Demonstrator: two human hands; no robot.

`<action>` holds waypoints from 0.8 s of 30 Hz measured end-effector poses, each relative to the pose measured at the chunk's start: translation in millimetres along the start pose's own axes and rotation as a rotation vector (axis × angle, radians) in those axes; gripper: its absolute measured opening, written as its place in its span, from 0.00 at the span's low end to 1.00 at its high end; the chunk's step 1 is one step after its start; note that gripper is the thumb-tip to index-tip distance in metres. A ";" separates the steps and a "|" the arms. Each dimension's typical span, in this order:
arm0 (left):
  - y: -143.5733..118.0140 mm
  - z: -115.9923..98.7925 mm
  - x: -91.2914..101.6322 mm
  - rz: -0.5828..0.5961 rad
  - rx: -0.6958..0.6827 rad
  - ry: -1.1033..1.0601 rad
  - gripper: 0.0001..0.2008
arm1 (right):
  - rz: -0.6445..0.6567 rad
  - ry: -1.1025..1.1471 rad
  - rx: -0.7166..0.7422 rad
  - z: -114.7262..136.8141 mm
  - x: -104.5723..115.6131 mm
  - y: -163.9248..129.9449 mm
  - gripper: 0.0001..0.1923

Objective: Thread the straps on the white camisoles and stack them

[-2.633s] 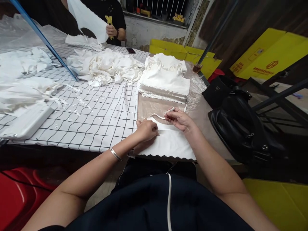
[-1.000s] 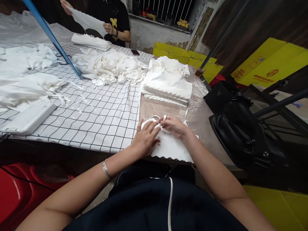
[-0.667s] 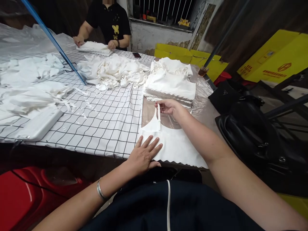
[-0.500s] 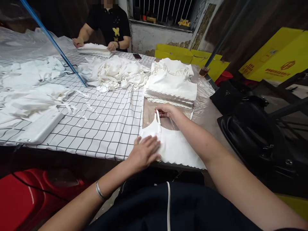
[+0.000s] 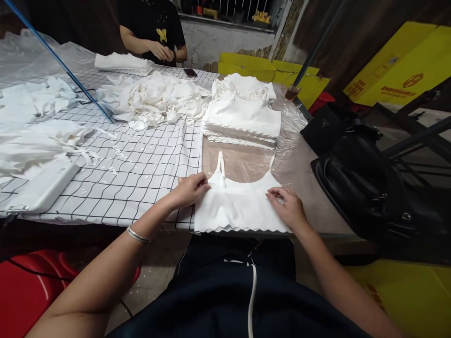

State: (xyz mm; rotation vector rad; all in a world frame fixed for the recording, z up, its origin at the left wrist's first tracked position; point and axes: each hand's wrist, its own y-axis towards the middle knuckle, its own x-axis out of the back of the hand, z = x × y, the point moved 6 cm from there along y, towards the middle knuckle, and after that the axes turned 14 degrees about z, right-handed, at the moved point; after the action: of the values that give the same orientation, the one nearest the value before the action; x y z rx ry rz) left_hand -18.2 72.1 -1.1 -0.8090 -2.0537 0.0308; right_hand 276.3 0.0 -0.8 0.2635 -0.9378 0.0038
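Observation:
A white strappy crop top (image 5: 239, 206) with a wavy hem lies spread flat at the table's front edge. My left hand (image 5: 192, 189) is closed at its upper left edge, thumb and fingers pinching the cloth beside the strap. On the opposite side, my right hand (image 5: 289, 206) has its fingers bent together at the right edge of the top. Both shoulder straps point away from me. Just beyond them sits a stack of similar white tops (image 5: 243, 117), its wavy hems facing me.
Heaps of white garments (image 5: 155, 98) cover the checked cloth (image 5: 158, 164) on the left, near a white flat device (image 5: 44, 190). A black bag (image 5: 359, 183) stands at right. Across the table a person (image 5: 151, 33) sits by a folded white pile (image 5: 121, 63). Yellow boxes (image 5: 401, 65) stand behind.
My right hand has let go of the left strap and moved to the top's right edge. My left hand has shifted up and left to its other edge. The co-worker has released the folded pile.

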 end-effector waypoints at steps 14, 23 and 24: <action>-18.7 -94.0 -105.2 0.032 -0.636 0.642 0.36 | -0.102 -0.039 -0.186 -33.4 25.3 -1.1 0.20; -19.0 -93.5 -127.5 0.060 -0.719 0.712 0.37 | 0.163 0.647 -0.651 -55.3 -5.0 107.3 0.16; -19.5 -92.2 -128.2 0.053 -0.722 0.716 0.38 | 0.166 0.692 -0.664 -56.5 -2.6 114.5 0.14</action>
State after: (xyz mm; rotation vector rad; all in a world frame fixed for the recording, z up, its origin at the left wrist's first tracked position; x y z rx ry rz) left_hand 89.9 -39.5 -35.1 -1.0983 -1.3340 -0.8866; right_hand 306.3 123.8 -9.2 -0.4169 -0.2322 -0.0592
